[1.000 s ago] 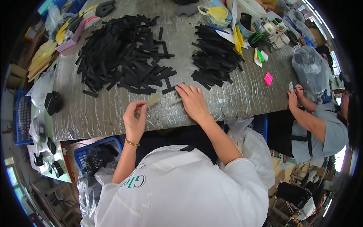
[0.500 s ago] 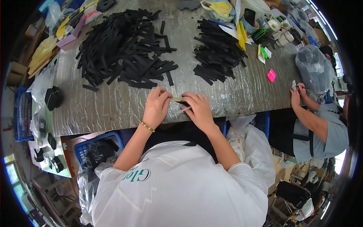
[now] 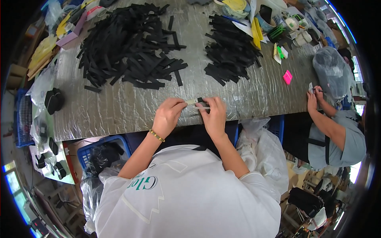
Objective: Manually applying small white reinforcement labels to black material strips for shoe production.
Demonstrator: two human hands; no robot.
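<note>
Near the table's front edge, my left hand (image 3: 168,114) pinches one end of a short pale beige strip (image 3: 192,101). My right hand (image 3: 214,116) is closed at the other end, where a small black strip (image 3: 200,100) meets the pale one. A thin whitish stick (image 3: 204,108) juts from between my right fingers; how far it reaches inside the hand is hidden. Beyond my hands lie two heaps of flat black strips: a large heap (image 3: 123,47) at the left and a smaller heap (image 3: 232,51) at the right.
A pink pad (image 3: 287,77) lies on the table (image 3: 254,97) at the right, near green and white slips (image 3: 280,53). Tubs and tools crowd the back right. A co-worker's hands (image 3: 314,97) work at the right end. Blue baskets (image 3: 85,154) stand below the front edge.
My right hand has shifted slightly right, and the black strip now shows on top at the pale strip's end instead of under my fingers. The whole view has tipped a little.
</note>
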